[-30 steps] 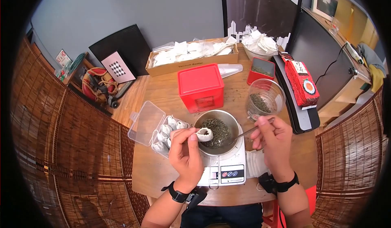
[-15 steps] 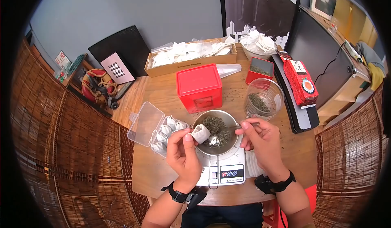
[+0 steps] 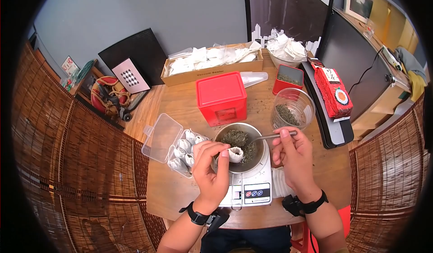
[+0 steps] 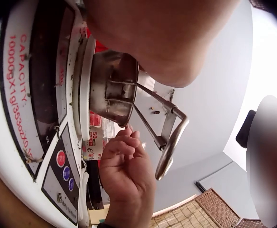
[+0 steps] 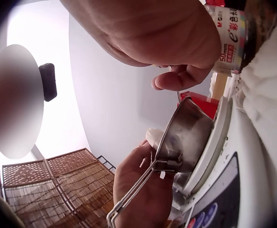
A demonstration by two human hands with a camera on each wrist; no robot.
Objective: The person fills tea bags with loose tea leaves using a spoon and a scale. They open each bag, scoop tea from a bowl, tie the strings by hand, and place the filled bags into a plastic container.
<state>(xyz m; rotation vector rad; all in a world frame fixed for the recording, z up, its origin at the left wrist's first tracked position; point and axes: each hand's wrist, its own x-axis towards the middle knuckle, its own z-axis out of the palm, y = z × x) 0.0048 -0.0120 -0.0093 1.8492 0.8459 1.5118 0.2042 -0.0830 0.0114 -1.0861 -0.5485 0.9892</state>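
My left hand (image 3: pixel 212 174) pinches a small white cloth bag (image 3: pixel 235 154), its mouth open, over the near left part of a steel pan (image 3: pixel 219 138). Dried green leaves (image 3: pixel 236 138) lie in the pan, which stands on a white kitchen scale (image 3: pixel 259 181). Between thumb and fingers my right hand (image 3: pixel 295 162) holds a metal spoon (image 3: pixel 270 136) by its handle; its lower end reaches into the leaves. In the right wrist view the bag (image 5: pixel 153 137) shows beside the rim of the pan (image 5: pixel 188 137).
Left of the pan, a clear box (image 3: pixel 162 138) holds several filled white bags (image 3: pixel 179 153). Behind stand a red tin (image 3: pixel 221 92) and a carton of white bags (image 3: pixel 212 65). To the right are a clear tub of leaves (image 3: pixel 293 108), an open red tin (image 3: pixel 288 77) and a red packet (image 3: pixel 331 90).
My left hand has moved the bag to the right, over the pan. The spoon first went deeper among the leaves, and my right hand has since shifted slightly right and up with it.
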